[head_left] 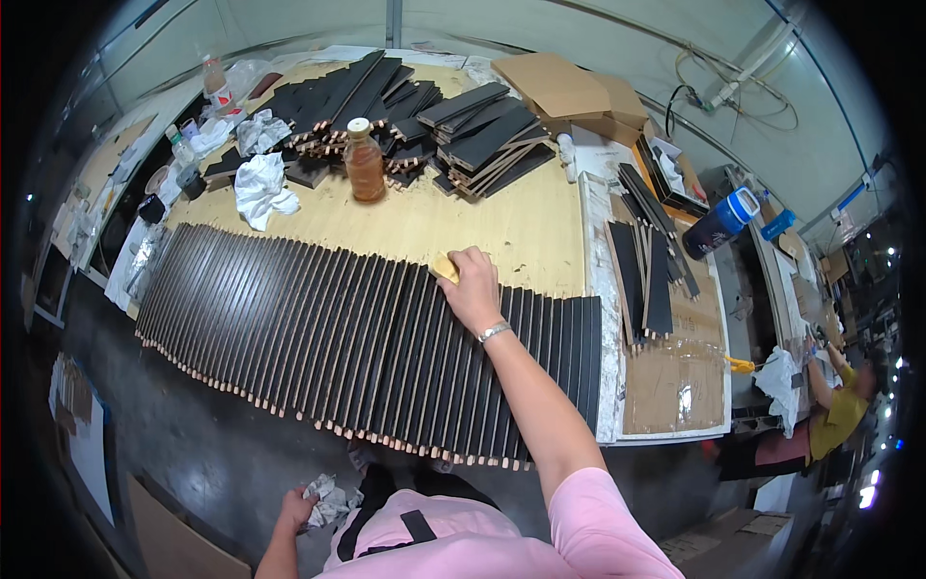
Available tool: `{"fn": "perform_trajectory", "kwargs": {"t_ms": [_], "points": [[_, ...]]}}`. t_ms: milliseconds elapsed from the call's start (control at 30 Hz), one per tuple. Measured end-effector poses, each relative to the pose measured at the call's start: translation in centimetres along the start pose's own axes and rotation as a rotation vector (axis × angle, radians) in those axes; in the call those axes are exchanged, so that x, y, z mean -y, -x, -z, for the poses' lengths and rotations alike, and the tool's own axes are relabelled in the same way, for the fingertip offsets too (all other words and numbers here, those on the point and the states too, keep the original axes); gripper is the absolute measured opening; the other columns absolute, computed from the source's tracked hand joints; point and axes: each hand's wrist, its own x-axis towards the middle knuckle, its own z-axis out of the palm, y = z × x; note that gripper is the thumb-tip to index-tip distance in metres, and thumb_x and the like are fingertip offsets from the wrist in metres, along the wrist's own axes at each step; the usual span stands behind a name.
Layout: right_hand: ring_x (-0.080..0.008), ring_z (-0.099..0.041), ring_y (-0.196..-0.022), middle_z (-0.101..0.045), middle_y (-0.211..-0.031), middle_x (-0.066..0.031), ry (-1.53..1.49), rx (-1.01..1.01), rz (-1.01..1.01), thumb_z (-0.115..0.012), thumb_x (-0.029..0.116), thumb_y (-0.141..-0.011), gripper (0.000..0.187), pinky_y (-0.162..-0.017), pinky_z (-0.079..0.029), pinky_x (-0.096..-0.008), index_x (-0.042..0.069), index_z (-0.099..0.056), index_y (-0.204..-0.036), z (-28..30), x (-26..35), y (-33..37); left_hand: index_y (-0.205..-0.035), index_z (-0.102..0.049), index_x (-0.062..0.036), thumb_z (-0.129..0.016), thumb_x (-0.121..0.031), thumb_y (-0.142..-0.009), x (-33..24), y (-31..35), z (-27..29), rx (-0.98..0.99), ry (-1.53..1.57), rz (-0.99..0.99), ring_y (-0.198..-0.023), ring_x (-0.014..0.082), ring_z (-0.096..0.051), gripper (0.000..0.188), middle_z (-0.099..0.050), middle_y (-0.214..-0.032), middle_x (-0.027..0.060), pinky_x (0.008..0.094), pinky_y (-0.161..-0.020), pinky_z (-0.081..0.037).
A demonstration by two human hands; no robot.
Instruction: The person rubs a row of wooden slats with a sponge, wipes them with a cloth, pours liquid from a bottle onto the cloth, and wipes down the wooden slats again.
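Note:
A long row of narrow black slats (289, 318) with pale wooden ends lies side by side along the table's near edge. My right hand (473, 288) is closed on a yellow sponge (444, 267) and rests at the far ends of the slats, right of the row's middle. The slats on the left look shinier than those on the right. Down by my left side, below the table edge, my left hand (295, 508) grips a crumpled whitish rag (331, 502). A bottle of amber liquid (365, 166) with a pale cap stands behind the row.
Heaps of black slats (487, 135) fill the table's far side, beside crumpled white cloths (262, 188). Flattened cardboard (564, 87) lies behind them. At right are more slats (644, 275), a dark blue bottle (721, 224) and a cardboard sheet (675, 386). Another person (830, 415) is at far right.

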Motion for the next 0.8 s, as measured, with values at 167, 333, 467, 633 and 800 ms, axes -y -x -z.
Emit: {"fn": "perform_trajectory", "kwargs": {"t_ms": [167,333,467,633,800], "points": [[-0.0336,-0.071,-0.120,-0.075,-0.120,-0.0146,-0.069,0.431,0.063,-0.100,0.018,-0.091,0.040,-0.110,-0.057,-0.0508,0.002,-0.085,-0.125,1.7,4.8,8.8,-0.134,-0.091,-0.0031,-0.090,-0.025,-0.107,1.7,1.6,0.2,-0.047,0.070,0.016,-0.111,0.0320,-0.089,0.035,-0.093,-0.116,0.0216,0.0480,-0.102,-0.065],[-0.0356,-0.073,-0.116,-0.077,-0.119,-0.0161,-0.180,0.282,0.097,-0.102,0.020,-0.092,0.039,-0.108,-0.059,-0.0506,0.001,-0.086,-0.122,4.5,4.8,8.0,-0.133,-0.092,-0.0026,-0.090,-0.027,-0.107,5.0,2.4,-1.0,-0.016,0.114,0.066,-0.110,0.0344,-0.089,0.035,-0.093,-0.116,0.0229,0.0486,-0.102,-0.066],[-0.0369,-0.072,-0.114,-0.075,-0.116,-0.0174,0.011,0.036,0.005,-0.101,0.020,-0.093,0.042,-0.106,-0.059,-0.0509,-0.001,-0.085,-0.125,1.5,1.9,3.6,-0.135,-0.092,-0.0031,-0.090,-0.030,-0.107,4.0,2.1,-1.0,-0.019,-0.018,0.069,-0.113,0.0389,-0.090,0.039,-0.093,-0.118,0.0250,0.0495,-0.104,-0.066],[-0.0407,-0.068,-0.121,-0.071,-0.124,-0.0170,-0.086,0.208,0.099,-0.099,0.016,-0.090,0.049,-0.109,-0.057,-0.0525,-0.001,-0.081,-0.132,0.9,7.4,11.8,-0.138,-0.091,-0.0045,-0.090,-0.031,-0.107,6.5,3.9,0.7,-0.075,0.010,0.074,-0.116,0.0403,-0.089,0.041,-0.092,-0.121,0.0263,0.0500,-0.106,-0.065],[-0.0399,-0.069,-0.123,-0.072,-0.129,-0.0160,-0.190,0.407,0.165,-0.098,0.014,-0.085,0.054,-0.109,-0.055,-0.0523,0.000,-0.080,-0.134,6.0,13.0,23.3,-0.136,-0.092,-0.0047,-0.091,-0.030,-0.105,6.6,3.7,1.5,-0.026,-0.010,0.063,-0.120,0.0412,-0.089,0.040,-0.091,-0.126,0.0282,0.0515,-0.107,-0.066]]}}
